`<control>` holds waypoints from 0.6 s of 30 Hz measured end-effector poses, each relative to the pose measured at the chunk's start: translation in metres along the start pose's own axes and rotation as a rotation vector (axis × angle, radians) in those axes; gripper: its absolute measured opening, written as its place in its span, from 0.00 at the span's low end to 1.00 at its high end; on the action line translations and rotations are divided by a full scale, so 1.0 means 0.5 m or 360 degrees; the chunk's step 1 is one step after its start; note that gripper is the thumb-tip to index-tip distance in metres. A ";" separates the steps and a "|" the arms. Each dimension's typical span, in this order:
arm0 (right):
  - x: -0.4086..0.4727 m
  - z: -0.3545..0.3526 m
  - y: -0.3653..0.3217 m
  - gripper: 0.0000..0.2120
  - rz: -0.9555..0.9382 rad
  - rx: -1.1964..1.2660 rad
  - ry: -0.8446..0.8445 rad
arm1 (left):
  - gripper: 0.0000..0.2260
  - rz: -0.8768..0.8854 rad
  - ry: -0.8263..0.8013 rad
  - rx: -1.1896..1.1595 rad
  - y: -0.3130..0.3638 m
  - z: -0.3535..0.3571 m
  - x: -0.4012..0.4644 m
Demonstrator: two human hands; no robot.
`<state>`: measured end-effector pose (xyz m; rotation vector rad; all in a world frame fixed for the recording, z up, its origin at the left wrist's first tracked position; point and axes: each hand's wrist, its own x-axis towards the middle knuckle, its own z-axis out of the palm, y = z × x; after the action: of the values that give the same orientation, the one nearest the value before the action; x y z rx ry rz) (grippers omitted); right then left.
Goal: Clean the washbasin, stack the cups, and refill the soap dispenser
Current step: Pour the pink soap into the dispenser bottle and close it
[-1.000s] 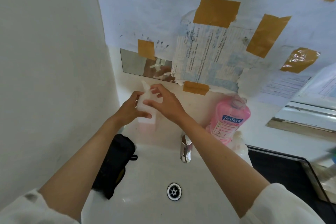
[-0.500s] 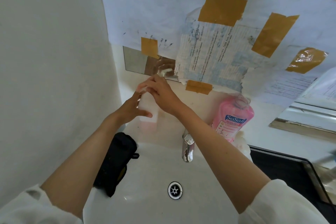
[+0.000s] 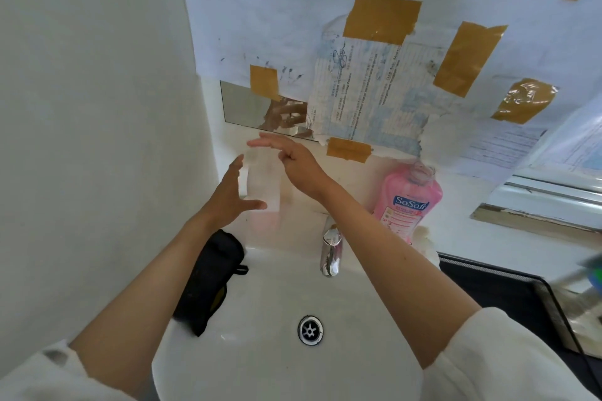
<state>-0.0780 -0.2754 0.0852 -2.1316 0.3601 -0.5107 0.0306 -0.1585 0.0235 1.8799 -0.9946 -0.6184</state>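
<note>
A black pouch (image 3: pixel 208 280) lies on the left rim of the washbasin (image 3: pixel 260 365), against the wall. Above it the left hand (image 3: pixel 233 195) is spread, fingers (image 3: pixel 237 163) straight and released, thumb pointing right; it holds nothing. Just right of that hand, the translucent dispenser (image 3: pixel 262 185) stands upright on the ledge at the back of the washbasin, blurred and pale, with a pink tint low down. The left thumb reaches across its lower front; whether it touches cannot be told. The right hand (image 3: pixel 294 163) hovers at the dispenser's top right, fingers (image 3: pixel 260 142) stretched out flat and loose over it, grasping nothing. Behind the hands a strip of mirror (image 3: pixel 241 104) shows under papers (image 3: pixel 374 98) fixed with brown tape (image 3: pixel 381 18). Below, the drain (image 3: pixel 310 330) sits in the middle of the bowl, and the chrome tap (image 3: pixel 330 251) rises at the back edge, under the right forearm. Right of the tap stands a pink soap bottle (image 3: pixel 407 198), upright, its neck uncapped, well apart from the dispenser. A dark bench (image 3: pixel 508 296) runs off to the right.
</note>
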 end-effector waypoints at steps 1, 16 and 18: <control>-0.006 -0.002 -0.001 0.30 0.0009 0.0024 0.0040 | 0.48 -0.0006 0.0028 0.0007 0.000 -0.003 -0.009; -0.181 -0.068 -0.013 0.18 0.0031 -0.0015 0.0118 | 0.38 -0.0055 0.0314 0.0049 0.046 0.031 -0.197; -0.193 -0.075 -0.018 0.17 0.0024 -0.0066 0.0139 | 0.36 -0.0053 0.0320 0.0104 0.055 0.034 -0.211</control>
<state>-0.1799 -0.2548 0.0903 -2.1497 0.4389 -0.5938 -0.0509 -0.0861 0.0416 1.9761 -0.8636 -0.4109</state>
